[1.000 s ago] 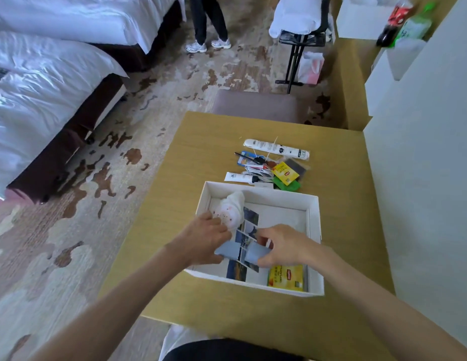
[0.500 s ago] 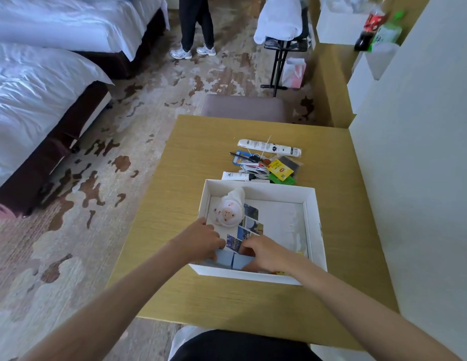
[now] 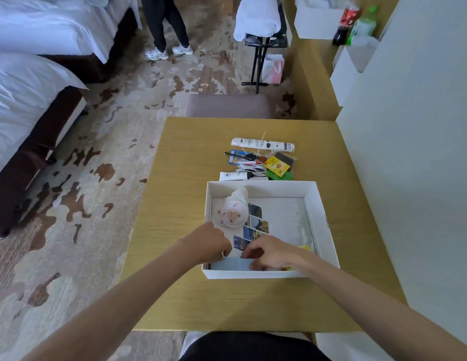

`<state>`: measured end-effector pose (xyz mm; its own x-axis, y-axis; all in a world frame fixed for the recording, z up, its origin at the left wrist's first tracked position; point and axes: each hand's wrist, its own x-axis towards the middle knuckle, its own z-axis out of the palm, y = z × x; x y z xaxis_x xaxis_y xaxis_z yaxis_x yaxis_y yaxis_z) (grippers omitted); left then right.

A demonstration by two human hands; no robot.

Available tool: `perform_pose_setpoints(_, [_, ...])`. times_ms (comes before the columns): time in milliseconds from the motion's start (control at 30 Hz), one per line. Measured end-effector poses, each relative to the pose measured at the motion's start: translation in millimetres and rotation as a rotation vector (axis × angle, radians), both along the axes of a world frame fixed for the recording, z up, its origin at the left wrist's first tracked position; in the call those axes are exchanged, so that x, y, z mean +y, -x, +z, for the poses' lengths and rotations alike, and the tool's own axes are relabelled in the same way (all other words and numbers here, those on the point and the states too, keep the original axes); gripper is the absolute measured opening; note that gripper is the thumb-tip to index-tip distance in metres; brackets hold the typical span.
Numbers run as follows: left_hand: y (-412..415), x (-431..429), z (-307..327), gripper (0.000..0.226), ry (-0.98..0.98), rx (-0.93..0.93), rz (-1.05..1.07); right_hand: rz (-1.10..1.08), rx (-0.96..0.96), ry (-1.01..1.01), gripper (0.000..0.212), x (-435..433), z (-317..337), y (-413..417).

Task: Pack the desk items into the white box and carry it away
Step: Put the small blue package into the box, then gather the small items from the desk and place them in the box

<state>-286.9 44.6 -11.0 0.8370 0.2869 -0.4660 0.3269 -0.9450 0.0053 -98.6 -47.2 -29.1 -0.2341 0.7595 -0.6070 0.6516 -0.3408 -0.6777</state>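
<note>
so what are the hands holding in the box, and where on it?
Both the left hand and right hand pinch the pale blue card along its top edge, against the white box near wall.

One wide-angle head-worn view looks forward and steeply down, close over the wooden bench (image 3: 190,295), with the beds (image 3: 31,82) and carpet (image 3: 97,157) beyond.

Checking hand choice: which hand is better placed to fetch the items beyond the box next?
Probably right: the pile lies toward the box's right half, though both hands are inside the near end.
</note>
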Motion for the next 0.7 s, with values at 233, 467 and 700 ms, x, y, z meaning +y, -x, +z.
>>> perform_pose_setpoints(233, [-2, 24, 27, 0.024, -0.036, -0.529, 0.159, -0.066, -0.046, -0.235, 0.025, 18, 31, -34])
perform_pose_setpoints(467, [-27, 60, 33, 0.028, -0.071, -0.845, 0.577, -0.331, 0.053, -0.490, 0.020, 41, 51, -89])
perform_pose_setpoints(700, [-65, 102, 21, 0.023, 0.206, -0.637, 0.863, -0.273, -0.106, -0.533, 0.020, 106, 49, -130])
